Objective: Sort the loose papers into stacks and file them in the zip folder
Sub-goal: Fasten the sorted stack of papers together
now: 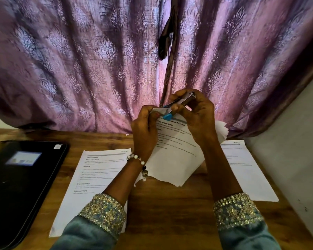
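Note:
My left hand (pixel 145 130) pinches the top left corner of a raised bundle of printed papers (pixel 172 159) above the wooden table (pixel 161 213). My right hand (pixel 193 114) grips a small blue and silver stapler (pixel 179 103), whose jaws sit over that same corner. One printed sheet (pixel 90 181) lies flat on the table at the left, partly under my left forearm. Another sheet (pixel 242 168) lies flat at the right. The black zip folder (pixel 18 181) rests closed at the far left of the table.
A purple patterned curtain (pixel 98 69) hangs right behind the table's far edge. A pale wall (pixel 293 141) borders the table on the right. Bare wood shows near the front between my forearms.

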